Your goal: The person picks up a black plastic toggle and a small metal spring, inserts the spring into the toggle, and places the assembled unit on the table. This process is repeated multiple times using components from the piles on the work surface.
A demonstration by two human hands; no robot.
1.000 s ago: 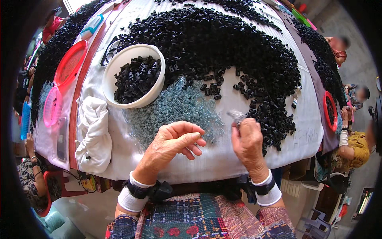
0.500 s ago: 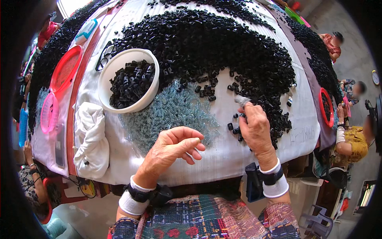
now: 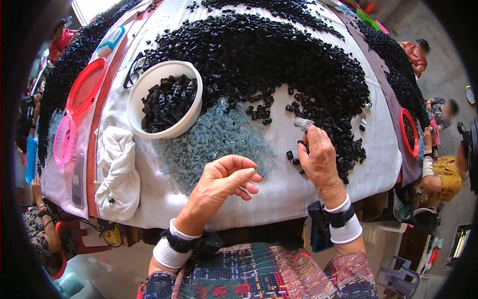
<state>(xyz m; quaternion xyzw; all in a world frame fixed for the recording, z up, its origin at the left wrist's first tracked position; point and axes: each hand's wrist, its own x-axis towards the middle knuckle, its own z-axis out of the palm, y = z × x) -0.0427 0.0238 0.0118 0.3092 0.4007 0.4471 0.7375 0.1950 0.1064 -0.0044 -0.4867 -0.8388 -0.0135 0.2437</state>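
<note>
My right hand (image 3: 318,155) is closed at the front edge of a heap of small black plastic parts (image 3: 259,55), with one black part (image 3: 302,143) between thumb and fingers. A grey wrap (image 3: 302,123) covers a fingertip of that hand. My left hand (image 3: 224,182) is held over the white cloth with its fingers curled in and the thumb against them; whatever they hold is hidden. Just beyond it lies a pile of small pale blue coil springs (image 3: 214,142). Several loose black parts (image 3: 259,112) lie between the springs and the heap.
A white tub (image 3: 198,107) with black parts in it stands left of the springs. Folded white cloth (image 3: 118,174), eyeglasses (image 3: 135,70) and red (image 3: 103,74) and pink (image 3: 56,149) baskets lie farther left. People sit at both sides, near a red basket (image 3: 416,149) on the right.
The view has shifted slightly, so the tub and cloth appear a little farther right. My right fingers have drawn in around a black part. The left hand keeps its curled pose.
</note>
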